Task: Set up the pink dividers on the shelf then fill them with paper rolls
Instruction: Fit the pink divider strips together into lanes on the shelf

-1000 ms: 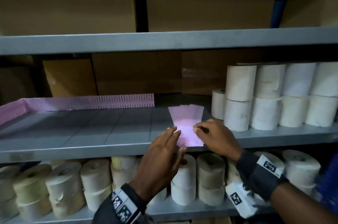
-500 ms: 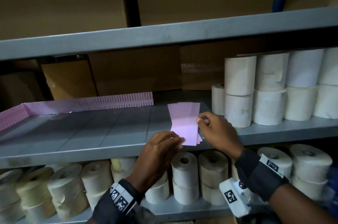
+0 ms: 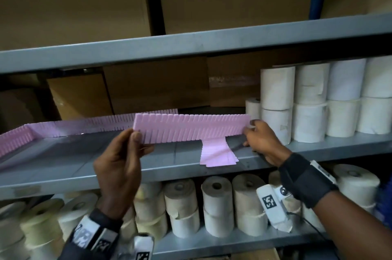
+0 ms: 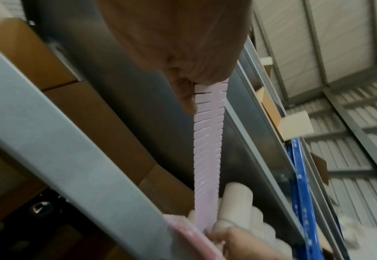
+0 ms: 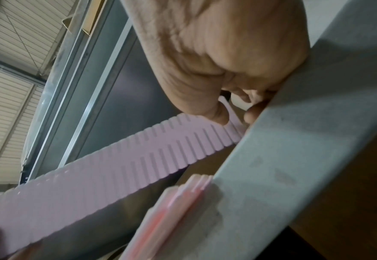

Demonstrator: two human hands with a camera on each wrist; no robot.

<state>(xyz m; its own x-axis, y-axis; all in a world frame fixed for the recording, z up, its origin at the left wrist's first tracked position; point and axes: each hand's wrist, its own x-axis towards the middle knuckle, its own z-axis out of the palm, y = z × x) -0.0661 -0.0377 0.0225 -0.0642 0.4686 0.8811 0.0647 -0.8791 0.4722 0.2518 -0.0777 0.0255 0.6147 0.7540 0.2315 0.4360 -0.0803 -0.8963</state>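
At the far left of the middle shelf (image 3: 63,166), a pink divider wall (image 3: 17,139) is cut off by the picture edge; it meets a back divider strip (image 3: 95,125) stood on edge along the rear of the shelf, whose right end is hidden behind the lifted strip. Below, paper rolls on the lower shelf (image 3: 216,202) are dim and partly covered by the forearms. The left hand (image 3: 118,160) is seen with thumb and fingers pinched on the left end of a slotted pink divider strip (image 3: 191,129), which is held level above the shelf, clear of it. Under the strip, a small stack of pink dividers (image 3: 216,153) lies flat and overhangs the shelf's front edge; its rear part is hidden by the strip. The strip's right end is gripped by the right hand (image 3: 261,141), fingers curled round it; the lower fingers are hard to make out against the shelf. At the right, stacked paper rolls (image 3: 307,100) stand on the shelf, the outermost cut off.
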